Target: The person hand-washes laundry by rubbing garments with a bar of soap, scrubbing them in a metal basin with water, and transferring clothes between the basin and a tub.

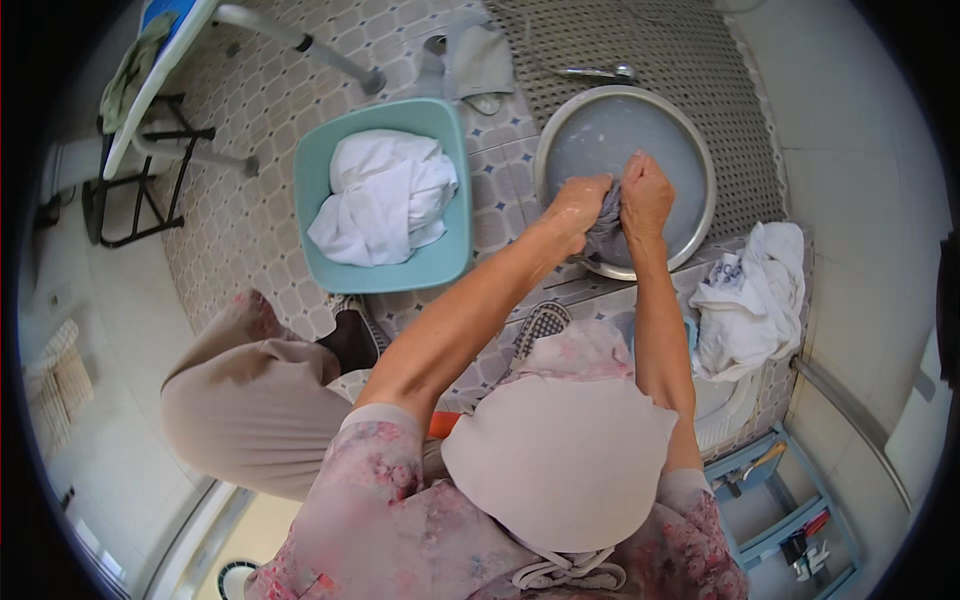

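Note:
My left hand [580, 210] and my right hand [647, 195] are both closed around a bunched, wet grey cloth [606, 236]. They grip it side by side over the near part of a round metal basin [711, 185]. Cloudy, greyish water [600, 130] with light flecks fills this basin. The cloth hangs down between my hands toward the near rim; its lower end is partly hidden by my left wrist. To the left stands a teal plastic tub [465, 215] holding crumpled white laundry [385, 200].
More white laundry [752, 300] is heaped right of my right forearm, beside a white ridged plastic piece [725, 415]. A showerhead [622, 72] lies on the woven mat [640, 30] beyond the basin. A grab rail [855, 425], blue shelf [745, 550] and white-legged chair [340, 68] stand around.

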Tool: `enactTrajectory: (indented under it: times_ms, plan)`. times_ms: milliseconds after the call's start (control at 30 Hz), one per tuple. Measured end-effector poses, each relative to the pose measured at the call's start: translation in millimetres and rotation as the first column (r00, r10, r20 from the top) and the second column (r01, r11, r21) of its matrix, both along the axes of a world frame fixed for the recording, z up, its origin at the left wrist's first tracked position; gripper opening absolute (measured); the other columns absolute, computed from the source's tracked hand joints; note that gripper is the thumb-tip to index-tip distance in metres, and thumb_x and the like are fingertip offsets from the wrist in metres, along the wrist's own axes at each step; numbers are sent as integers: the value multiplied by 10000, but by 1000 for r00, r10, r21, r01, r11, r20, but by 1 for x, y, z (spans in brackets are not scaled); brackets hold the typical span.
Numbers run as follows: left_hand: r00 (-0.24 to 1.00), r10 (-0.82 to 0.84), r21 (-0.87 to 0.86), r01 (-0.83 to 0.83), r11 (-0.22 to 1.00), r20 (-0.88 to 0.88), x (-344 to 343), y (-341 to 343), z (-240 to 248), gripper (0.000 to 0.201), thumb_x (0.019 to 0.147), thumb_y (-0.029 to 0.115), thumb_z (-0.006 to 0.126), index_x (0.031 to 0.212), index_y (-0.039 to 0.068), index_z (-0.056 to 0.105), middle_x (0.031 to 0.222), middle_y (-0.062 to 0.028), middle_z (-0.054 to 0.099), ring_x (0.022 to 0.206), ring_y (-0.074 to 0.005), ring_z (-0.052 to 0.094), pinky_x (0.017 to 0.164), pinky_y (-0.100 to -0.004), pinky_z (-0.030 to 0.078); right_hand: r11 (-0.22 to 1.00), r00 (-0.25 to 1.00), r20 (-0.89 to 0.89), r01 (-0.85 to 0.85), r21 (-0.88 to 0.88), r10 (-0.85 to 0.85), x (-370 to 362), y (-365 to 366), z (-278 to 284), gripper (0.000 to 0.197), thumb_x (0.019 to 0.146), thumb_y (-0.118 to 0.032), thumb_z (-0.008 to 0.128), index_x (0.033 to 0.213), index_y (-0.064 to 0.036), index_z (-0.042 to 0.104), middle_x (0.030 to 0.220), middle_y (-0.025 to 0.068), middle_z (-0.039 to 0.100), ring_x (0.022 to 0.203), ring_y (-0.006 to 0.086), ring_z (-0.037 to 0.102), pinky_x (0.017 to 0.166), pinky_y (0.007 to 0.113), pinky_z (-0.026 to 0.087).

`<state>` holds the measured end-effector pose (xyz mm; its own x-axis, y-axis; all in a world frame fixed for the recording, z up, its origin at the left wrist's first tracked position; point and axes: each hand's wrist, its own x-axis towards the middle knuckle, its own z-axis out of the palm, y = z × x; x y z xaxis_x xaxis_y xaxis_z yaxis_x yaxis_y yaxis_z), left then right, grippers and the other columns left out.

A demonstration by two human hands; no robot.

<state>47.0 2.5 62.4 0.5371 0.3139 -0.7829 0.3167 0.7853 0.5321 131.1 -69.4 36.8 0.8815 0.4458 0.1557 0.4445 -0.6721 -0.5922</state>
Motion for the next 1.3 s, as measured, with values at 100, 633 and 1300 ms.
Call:
enactTrajectory:
  times_ms: [100,633,1300]
  plan:
    - [998,44,25,-43,999,-43,-12,39,-4,310,924,297,569,832,2,605,763,-53,574,704,-159,558,629,-327,456,984,899,-421,-57,169,124,-2,-4,-11,316,947,-272,544,791,-6,614,728,155,624,630,255,598,625,393,466]
    - [855,-518,800,297,522,20,-31,49,-45,395,703,292,806,938,-7,702,1002,-107,650,857,-233,615,770,-316,483,441,459,-672,517,734,581,33,-38,74,197,852,-106,628,1012,-25,547,1086,137,619,1086,294,614,893,423,523]
    - [977,132,-196,-98,976,166,4,19,-61,325,981,325,479,1118,53,591,933,-53,617,834,-200,619,735,-341,510,980,984,-138,-87,177,113,-18,26,15,176,874,-205,574,790,-62,631,702,199,627,667,394,629,591,454,498]
